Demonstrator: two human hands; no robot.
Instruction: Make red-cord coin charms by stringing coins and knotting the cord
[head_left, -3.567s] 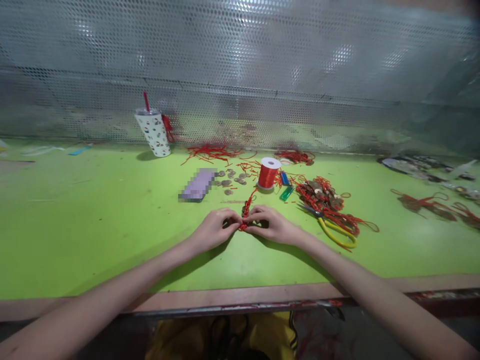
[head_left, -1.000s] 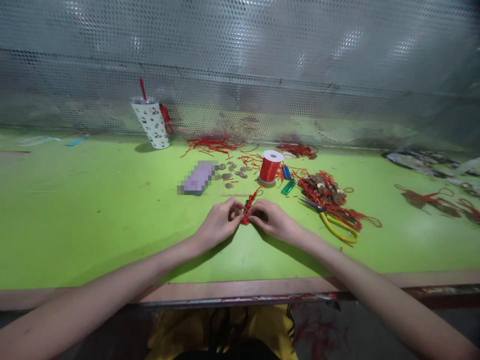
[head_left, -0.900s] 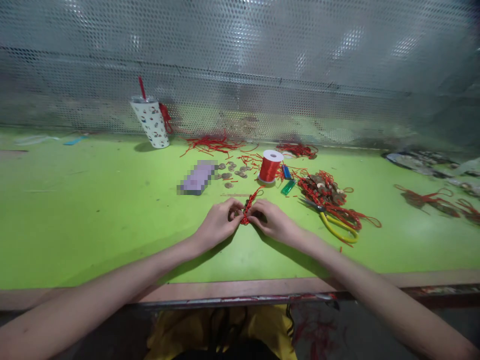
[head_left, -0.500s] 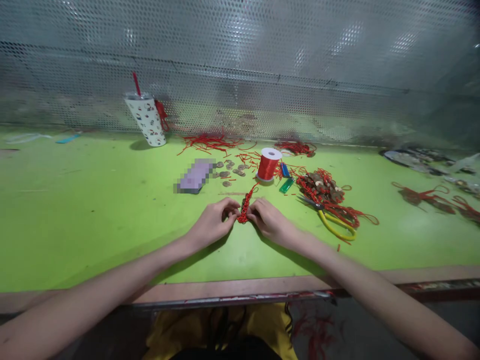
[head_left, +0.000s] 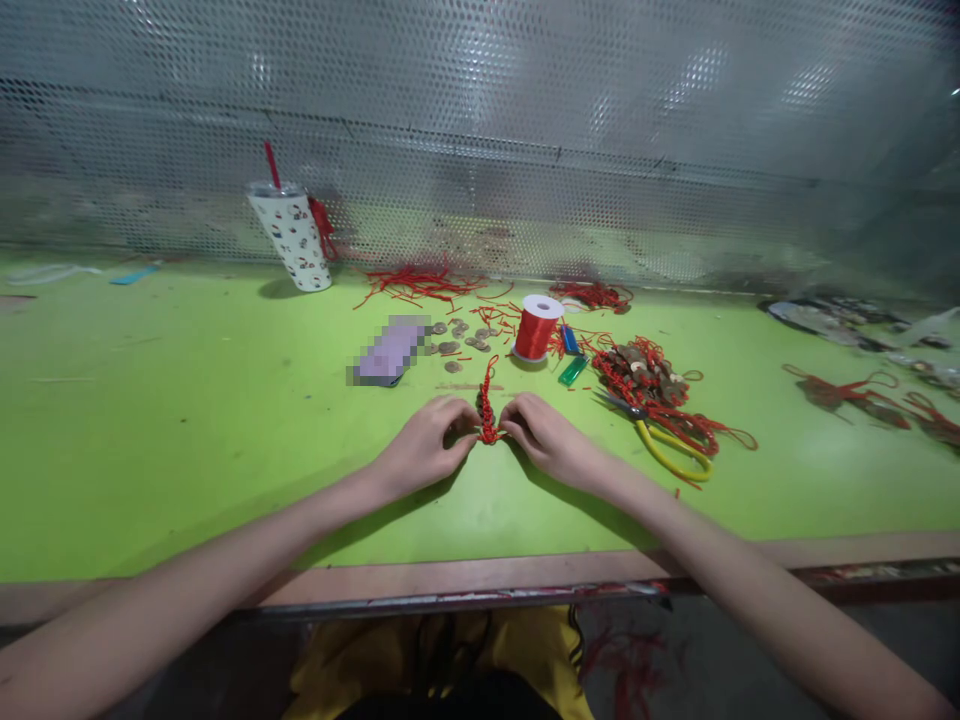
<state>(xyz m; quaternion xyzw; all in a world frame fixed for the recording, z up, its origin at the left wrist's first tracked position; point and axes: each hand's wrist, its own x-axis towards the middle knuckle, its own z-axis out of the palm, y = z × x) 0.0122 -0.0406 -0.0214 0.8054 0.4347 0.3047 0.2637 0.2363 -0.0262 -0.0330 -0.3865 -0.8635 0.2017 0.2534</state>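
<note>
Between my hands a braided red cord strand (head_left: 487, 405) with dark coins along it lies on the green tabletop (head_left: 225, 440), its thin loop pointing away from me. My left hand (head_left: 439, 440) pinches a red cord end at the left of the knot nearest me. On the other side, my right hand (head_left: 536, 435) pinches the opposite cord end. Both ends run out sideways from the knot. Beyond the strand stands a spool of red cord (head_left: 537, 332), and loose coins (head_left: 450, 348) lie to its left.
Yellow-handled scissors (head_left: 667, 450) rest right of my right hand, against a heap of finished coin strands (head_left: 641, 375). Green (head_left: 573, 371) and blue lighters (head_left: 570, 340) lie near the spool. A blurred phone-like slab (head_left: 391, 350) and a patterned tumbler (head_left: 294, 240) are leftward. Perforated metal (head_left: 480, 120) backs the table.
Both hands have drawn slightly apart, with the cord ends now stretched sideways. The strand and its loop have straightened, pointing more directly away from me.
</note>
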